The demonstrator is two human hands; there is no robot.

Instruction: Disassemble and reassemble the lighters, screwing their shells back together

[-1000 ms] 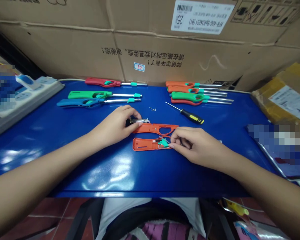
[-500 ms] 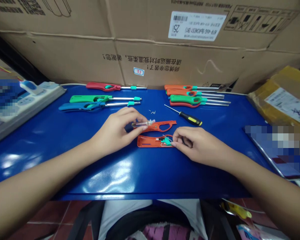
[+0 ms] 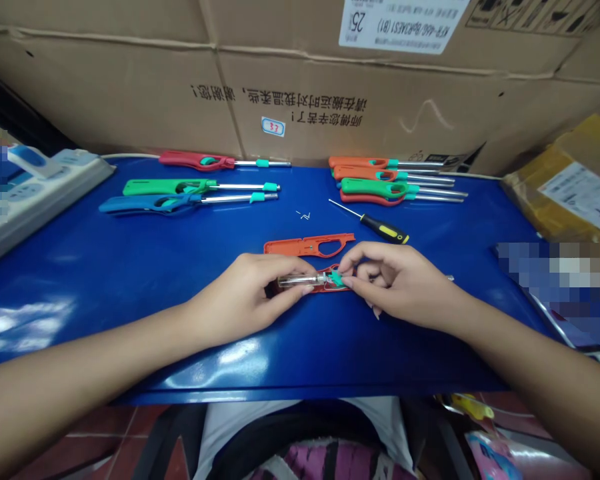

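My left hand (image 3: 250,293) pinches a small clear gas tube (image 3: 297,279) and holds it over an open orange lighter shell half (image 3: 325,285) on the blue table. My right hand (image 3: 395,280) pinches the teal trigger piece (image 3: 337,278) at the right end of that shell. The other orange shell half (image 3: 310,245) lies free just behind, touching neither hand.
A yellow-and-black screwdriver (image 3: 380,229) lies behind my right hand. Tiny metal springs (image 3: 304,215) sit mid-table. Assembled long lighters lie at back left (image 3: 180,190) and back right (image 3: 380,180). Cardboard boxes (image 3: 300,80) wall the back; a power strip (image 3: 35,193) is left.
My left hand carried the clear tube from the rear shell half down to the front shell half. The right hand stayed on the teal piece.
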